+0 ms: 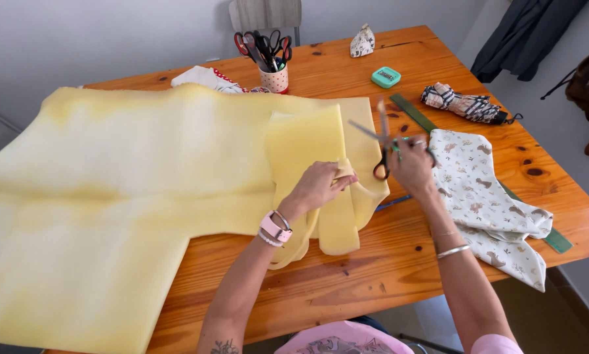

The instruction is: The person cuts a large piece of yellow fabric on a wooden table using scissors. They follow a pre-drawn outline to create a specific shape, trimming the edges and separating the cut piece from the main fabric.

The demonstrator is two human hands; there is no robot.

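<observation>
A: Left hand (317, 185)?
B: Its fingers (342, 181) pinch a foam (143, 190) strip on the counter (373, 262).
A: Right hand (409, 164)?
B: Fingers closed through the scissors (381, 141), blades open (mid-cut, I'd judge). The next snip needs the strip taut; printed cloth (485, 196) lies beside.

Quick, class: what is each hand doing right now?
Left hand: closed, pinching the edge of the yellow foam sheet.
Right hand: closed on the scissors, blades open.
</observation>
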